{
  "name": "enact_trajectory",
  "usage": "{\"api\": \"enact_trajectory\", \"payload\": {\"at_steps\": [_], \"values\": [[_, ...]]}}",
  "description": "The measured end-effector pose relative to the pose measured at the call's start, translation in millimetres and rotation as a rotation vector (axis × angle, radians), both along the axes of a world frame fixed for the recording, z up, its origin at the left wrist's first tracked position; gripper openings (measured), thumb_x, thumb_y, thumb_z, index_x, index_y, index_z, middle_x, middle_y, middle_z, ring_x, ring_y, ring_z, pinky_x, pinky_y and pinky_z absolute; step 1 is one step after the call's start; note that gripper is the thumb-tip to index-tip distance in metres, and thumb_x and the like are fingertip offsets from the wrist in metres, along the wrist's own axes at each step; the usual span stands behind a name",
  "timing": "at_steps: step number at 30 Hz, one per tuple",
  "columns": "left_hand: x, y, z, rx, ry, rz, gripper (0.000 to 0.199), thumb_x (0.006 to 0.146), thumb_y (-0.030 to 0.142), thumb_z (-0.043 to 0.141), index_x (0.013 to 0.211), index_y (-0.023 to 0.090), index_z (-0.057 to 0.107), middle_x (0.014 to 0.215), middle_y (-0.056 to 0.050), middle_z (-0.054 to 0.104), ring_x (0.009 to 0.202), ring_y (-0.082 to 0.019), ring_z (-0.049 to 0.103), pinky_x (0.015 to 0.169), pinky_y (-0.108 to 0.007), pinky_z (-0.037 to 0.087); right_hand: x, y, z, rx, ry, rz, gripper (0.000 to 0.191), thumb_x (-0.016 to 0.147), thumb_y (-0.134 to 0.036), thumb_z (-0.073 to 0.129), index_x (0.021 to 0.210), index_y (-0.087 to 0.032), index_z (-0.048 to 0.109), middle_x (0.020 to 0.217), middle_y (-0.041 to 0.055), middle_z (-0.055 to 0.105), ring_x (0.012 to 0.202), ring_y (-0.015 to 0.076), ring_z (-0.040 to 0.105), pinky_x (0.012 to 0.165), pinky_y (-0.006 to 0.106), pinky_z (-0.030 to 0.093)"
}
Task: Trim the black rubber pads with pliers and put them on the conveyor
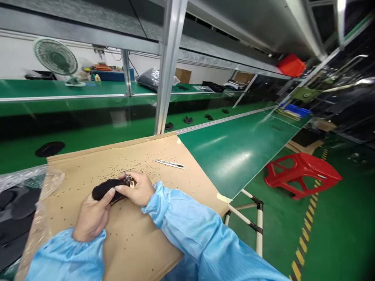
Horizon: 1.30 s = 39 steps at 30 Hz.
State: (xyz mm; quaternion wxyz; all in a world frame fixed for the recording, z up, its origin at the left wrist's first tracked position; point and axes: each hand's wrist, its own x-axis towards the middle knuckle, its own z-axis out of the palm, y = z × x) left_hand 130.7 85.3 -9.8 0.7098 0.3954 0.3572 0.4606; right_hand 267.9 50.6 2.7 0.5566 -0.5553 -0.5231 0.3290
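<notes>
Right now the left hand (93, 216) is gripping a black foam piece (107, 190), and the right hand (136, 190) is pinching its far end, working over a speckled cardboard sheet (137, 242), with a utility knife (170, 164) lying just beyond, green conveyor table (237, 156) stretching away right!

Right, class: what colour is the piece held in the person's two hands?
Black: the held piece shows best in the head view.

Super bright overhead lighting here, pretty sharp overall, only soft shadows under the fingers (131, 186), white glare on the green bench top (234, 158) up right of them, and heavy fisheye bending toward the edges.
</notes>
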Motion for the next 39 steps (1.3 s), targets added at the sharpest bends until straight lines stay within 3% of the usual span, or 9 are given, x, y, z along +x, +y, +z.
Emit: {"api": "enact_trajectory", "payload": {"at_steps": [6,10,16,20,24,30,36,39], "values": [[-4,0,1.7,-0.029,0.020,-0.066,0.044,0.060,0.029,0.082,0.101,0.021,0.069,0.105,-0.006,0.069,0.112,-0.029,0.056,0.095,-0.037,0.051,-1,-2,0.6,-0.057,0.153,0.050,0.042,0.065,-0.046,0.076,0.097,-0.020,0.069,0.084,0.0002,0.066,0.075,0.0136,0.059,0.073,0.024,0.048],[-4,-1,2.3,-0.061,0.038,-0.074,0.050,0.054,0.026,0.085,0.101,0.022,0.069,0.106,-0.004,0.069,0.110,-0.029,0.058,0.092,-0.034,0.054,-2,2,0.7,-0.100,0.212,0.017,0.043,0.058,-0.047,0.080,0.090,-0.019,0.070,0.074,-0.0023,0.062,0.065,0.0110,0.054,0.065,0.022,0.046],[-2,0,0.3,-0.086,0.029,-0.028,0.057,0.052,0.022,0.086,0.106,0.024,0.067,0.104,-0.002,0.069,0.103,-0.025,0.061,0.082,-0.029,0.057,-4,4,2.5,-0.120,0.117,-0.026,0.038,0.062,-0.049,0.077,0.085,-0.019,0.068,0.069,-0.0034,0.060,0.061,0.0106,0.052,0.058,0.020,0.044],[-7,9,-2.7,-0.183,-0.056,-0.038,0.043,0.057,0.025,0.084,0.096,0.020,0.066,0.092,0.000,0.066,0.079,-0.015,0.061,0.061,-0.019,0.056,-5,-1,5.4,0.080,-0.066,0.021,0.027,0.076,-0.044,0.069,0.087,-0.019,0.066,0.080,-0.0004,0.063,0.074,0.0134,0.059,0.071,0.023,0.048],[-10,14,-0.4,-0.279,-0.064,-0.112,0.027,0.067,0.031,0.078,0.086,0.018,0.065,0.073,0.003,0.057,0.057,-0.007,0.047,0.045,-0.015,0.046,-6,-4,2.5,0.273,-0.301,0.122,0.013,0.084,-0.030,0.058,0.086,-0.018,0.063,0.091,0.0047,0.066,0.088,0.0149,0.061,0.086,0.025,0.046],[-5,1,8.8,-0.271,-0.166,-0.236,0.040,0.068,0.043,0.077,0.094,0.017,0.061,0.071,0.002,0.052,0.050,-0.003,0.039,0.038,-0.013,0.033,-4,-6,2.9,0.367,-0.432,0.055,0.014,0.089,-0.026,0.049,0.088,-0.019,0.061,0.088,0.0067,0.067,0.087,0.0173,0.061,0.084,0.031,0.049],[-7,7,8.0,-0.314,-0.261,-0.174,0.041,0.064,0.036,0.081,0.090,0.012,0.060,0.066,0.004,0.044,0.046,0.000,0.032,0.036,-0.009,0.024,-1,-1,2.0,0.482,-0.490,0.179,0.016,0.089,-0.020,0.049,0.101,-0.020,0.060,0.100,0.0086,0.067,0.099,0.0193,0.061,0.089,0.036,0.049],[-7,6,8.3,-0.342,-0.287,-0.191,0.040,0.065,0.037,0.081,0.087,0.011,0.059,0.067,0.004,0.045,0.046,0.000,0.032,0.036,-0.009,0.024,-2,-2,1.6,0.497,-0.516,0.165,0.018,0.088,-0.018,0.049,0.102,-0.020,0.060,0.101,0.0086,0.067,0.098,0.0194,0.061,0.089,0.038,0.050]]}}
